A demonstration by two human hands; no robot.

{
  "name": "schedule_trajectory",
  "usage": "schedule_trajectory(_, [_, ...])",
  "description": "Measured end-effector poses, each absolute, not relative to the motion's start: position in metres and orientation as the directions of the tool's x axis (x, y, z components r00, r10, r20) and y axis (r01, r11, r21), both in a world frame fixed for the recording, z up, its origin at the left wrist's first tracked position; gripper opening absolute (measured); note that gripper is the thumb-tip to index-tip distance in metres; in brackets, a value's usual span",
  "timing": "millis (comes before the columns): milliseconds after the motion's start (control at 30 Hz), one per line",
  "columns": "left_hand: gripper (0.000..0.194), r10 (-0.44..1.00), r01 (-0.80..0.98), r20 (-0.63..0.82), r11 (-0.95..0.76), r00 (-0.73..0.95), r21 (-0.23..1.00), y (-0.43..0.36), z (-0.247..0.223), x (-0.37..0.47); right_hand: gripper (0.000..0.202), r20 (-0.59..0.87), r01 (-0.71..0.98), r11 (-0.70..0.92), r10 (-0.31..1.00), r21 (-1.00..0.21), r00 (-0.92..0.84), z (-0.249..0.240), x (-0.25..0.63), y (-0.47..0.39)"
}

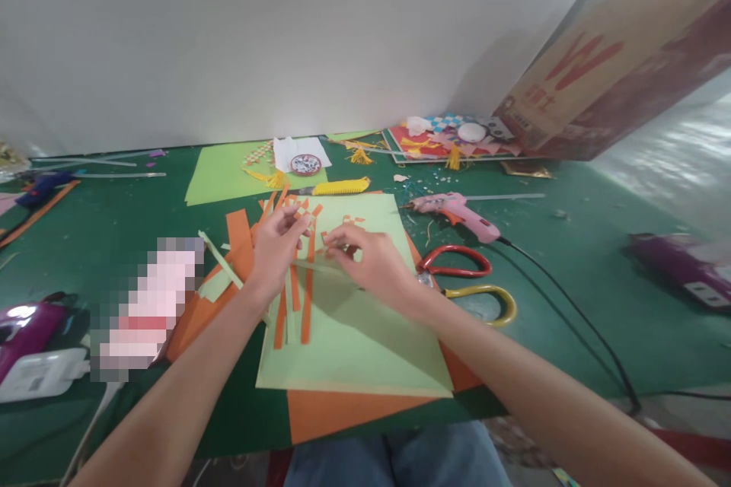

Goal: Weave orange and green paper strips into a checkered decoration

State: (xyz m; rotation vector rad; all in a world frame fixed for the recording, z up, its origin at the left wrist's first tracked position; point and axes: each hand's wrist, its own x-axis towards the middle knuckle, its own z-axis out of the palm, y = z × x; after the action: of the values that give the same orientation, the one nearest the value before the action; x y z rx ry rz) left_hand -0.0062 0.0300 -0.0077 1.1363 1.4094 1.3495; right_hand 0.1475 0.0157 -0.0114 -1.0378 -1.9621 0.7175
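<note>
Orange and pale green paper strips (307, 312) lie partly woven together on pale green paper sheets (365, 350). My left hand (279, 243) is closed at the upper part of the strips, its thumb and index finger together on the weave. To its right, my right hand (371, 259) is pinched just above the sheet, beside small orange strip ends (351, 221). What its fingertips hold looks like a thin paper strip, mostly hidden. A light green strip (323, 267) runs crosswise between the hands. Orange paper (343, 415) sticks out under the green sheets.
At the right lie red-and-yellow-handled scissors (468, 285) and a pink glue gun (462, 214) with a cable. A yellow cutter knife (341, 186) lies behind the sheets. A blurred-out pink object (148, 304) is at left. A paper bag (617, 68) stands at back right.
</note>
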Motion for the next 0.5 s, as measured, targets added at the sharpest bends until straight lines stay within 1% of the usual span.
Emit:
schedule_trajectory(33, [0.021, 0.977, 0.08, 0.012, 0.005, -0.212, 0.997, 0.029, -0.007, -0.006, 0.008, 0.324, 0.366, 0.425, 0.895, -0.828, -0.306, -0.008, 0.15, 0.018])
schedule_trajectory(100, [0.017, 0.98, 0.123, 0.011, 0.014, -0.199, 0.992, 0.028, -0.005, -0.005, 0.002, 0.226, 0.287, 0.288, 0.946, -0.913, -0.232, -0.001, 0.156, 0.023])
schedule_trajectory(200, [0.017, 0.985, 0.179, 0.035, -0.004, -0.169, 0.984, 0.026, -0.002, -0.004, 0.008, 0.103, 0.168, 0.126, 0.984, -0.978, -0.143, 0.005, 0.163, 0.03])
schedule_trajectory(267, [0.017, 0.991, 0.219, 0.064, -0.037, -0.12, 0.975, 0.025, -0.002, -0.003, 0.015, 0.048, 0.091, 0.057, 0.993, -0.994, -0.105, 0.006, 0.165, 0.033])
schedule_trajectory(367, [0.019, 0.994, 0.254, 0.093, -0.075, -0.06, 0.964, 0.023, -0.003, -0.003, 0.024, 0.029, 0.036, 0.032, 0.995, -0.999, -0.097, 0.006, 0.165, 0.035])
schedule_trajectory(500, [0.02, 0.993, 0.263, 0.111, -0.095, -0.046, 0.96, 0.022, -0.004, -0.003, 0.027, 0.076, 0.051, 0.082, 0.991, -0.995, -0.114, 0.004, 0.164, 0.034])
